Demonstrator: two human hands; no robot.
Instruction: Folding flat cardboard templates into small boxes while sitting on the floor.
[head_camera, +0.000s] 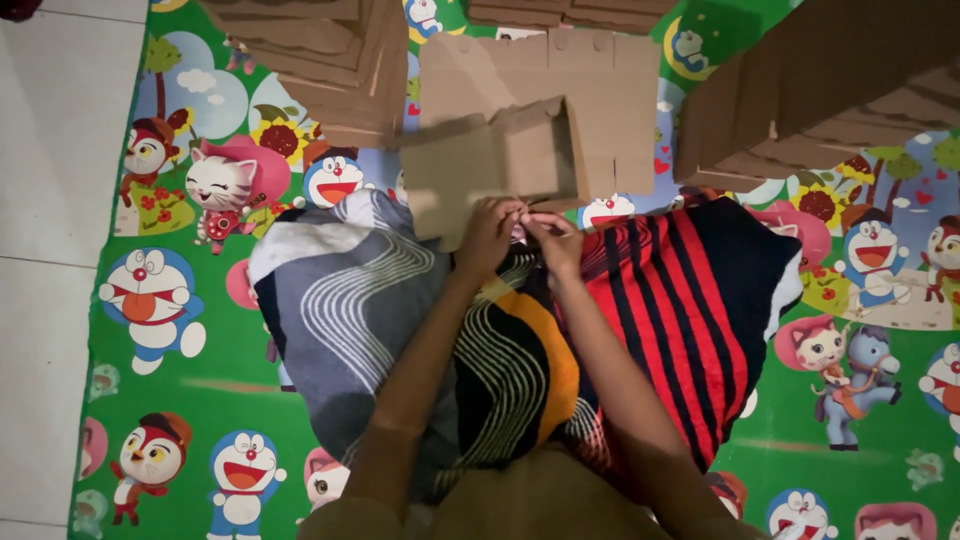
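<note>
Your left hand (488, 232) and right hand (553, 237) are bunched together right at the near edge of a flat cardboard piece (490, 165), which sits just past your knees over the cartoon-print floor mat (200, 390). Both grips look narrow, fingers curled in and pinching at that bottom edge of the cardboard, the fingertips almost touching each other. Can't tell whether there's something small caught between them, it's too blurry there.

The cardboard is an unfolded box blank with slots and flaps, and a second, bigger flat sheet (610, 100) lies under and behind it. Your lap is covered by a patterned cloth (380, 300), grey with white wavy lines on your left side, black with an orange band in the middle, red and black stripes on your right.

More cardboard around the top: a brown stack (320, 60) on the far left, and a big dark box (800, 90) on the far right. White floor tiles (50, 200) run along the mat's left edge.
</note>
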